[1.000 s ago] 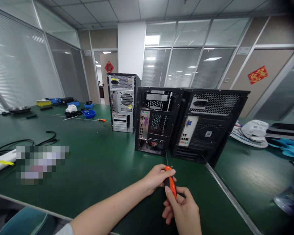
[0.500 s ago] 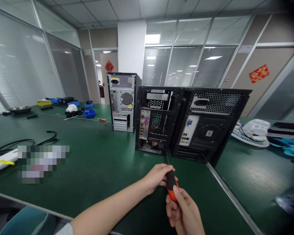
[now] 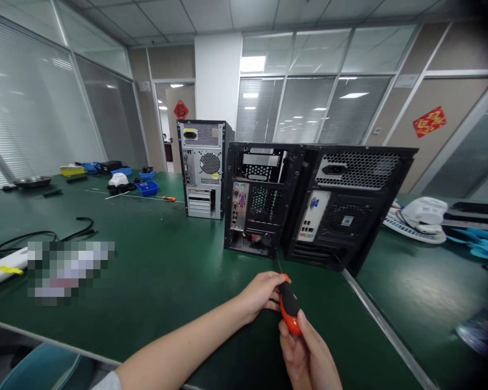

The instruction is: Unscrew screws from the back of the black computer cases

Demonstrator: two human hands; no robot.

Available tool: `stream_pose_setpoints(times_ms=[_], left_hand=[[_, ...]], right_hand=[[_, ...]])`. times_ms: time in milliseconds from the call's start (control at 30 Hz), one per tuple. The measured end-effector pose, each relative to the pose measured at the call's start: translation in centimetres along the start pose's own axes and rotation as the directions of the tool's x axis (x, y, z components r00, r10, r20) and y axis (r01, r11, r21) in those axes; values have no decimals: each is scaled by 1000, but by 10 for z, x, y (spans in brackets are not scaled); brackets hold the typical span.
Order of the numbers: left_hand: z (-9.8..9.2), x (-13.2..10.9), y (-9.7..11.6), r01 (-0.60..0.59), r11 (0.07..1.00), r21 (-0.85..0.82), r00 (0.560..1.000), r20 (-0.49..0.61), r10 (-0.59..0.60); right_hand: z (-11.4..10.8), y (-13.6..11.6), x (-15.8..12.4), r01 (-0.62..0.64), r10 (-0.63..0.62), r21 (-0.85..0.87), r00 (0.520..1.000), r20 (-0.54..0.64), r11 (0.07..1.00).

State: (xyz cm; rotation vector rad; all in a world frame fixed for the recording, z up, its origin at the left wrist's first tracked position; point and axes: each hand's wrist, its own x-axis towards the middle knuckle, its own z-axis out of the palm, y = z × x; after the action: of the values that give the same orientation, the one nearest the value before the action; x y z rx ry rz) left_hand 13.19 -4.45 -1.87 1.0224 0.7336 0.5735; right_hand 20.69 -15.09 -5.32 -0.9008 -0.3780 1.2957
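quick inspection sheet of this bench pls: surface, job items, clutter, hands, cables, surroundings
surface: dark green table mat, bare in front of the hands.
job's things: orange and black plastic-handled screwdriver, thin shaft pointing at the lower rear of the open black metal computer case; second black case beside it.
clutter: grey-backed tower case, blue plastic bins, white plastic appliance.
grippers: left hand grips the handle's top, right hand its base.
cables: black cable loose at left.
surroundings: glass partitions with blinds, red paper wall decoration.

Left hand (image 3: pixel 260 295), right hand (image 3: pixel 309 360): bare. Left forearm (image 3: pixel 187 341) bare; pale grey sleeve (image 3: pixel 108 381) hem at 7 o'clock, frame edge.
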Motion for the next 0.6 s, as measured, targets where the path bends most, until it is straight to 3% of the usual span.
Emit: stream_pose_setpoints(times_ms=[200,600], left_hand=[[0,2,-2,-19,1000,-11,1000,-8,19],[0,0,0,14,1000,-14,1000,-18,-14]], right_hand=[[-9,0,1,-134,132,14,984,120,991],[-7,1,-2,-291,240,124,918,314,949]])
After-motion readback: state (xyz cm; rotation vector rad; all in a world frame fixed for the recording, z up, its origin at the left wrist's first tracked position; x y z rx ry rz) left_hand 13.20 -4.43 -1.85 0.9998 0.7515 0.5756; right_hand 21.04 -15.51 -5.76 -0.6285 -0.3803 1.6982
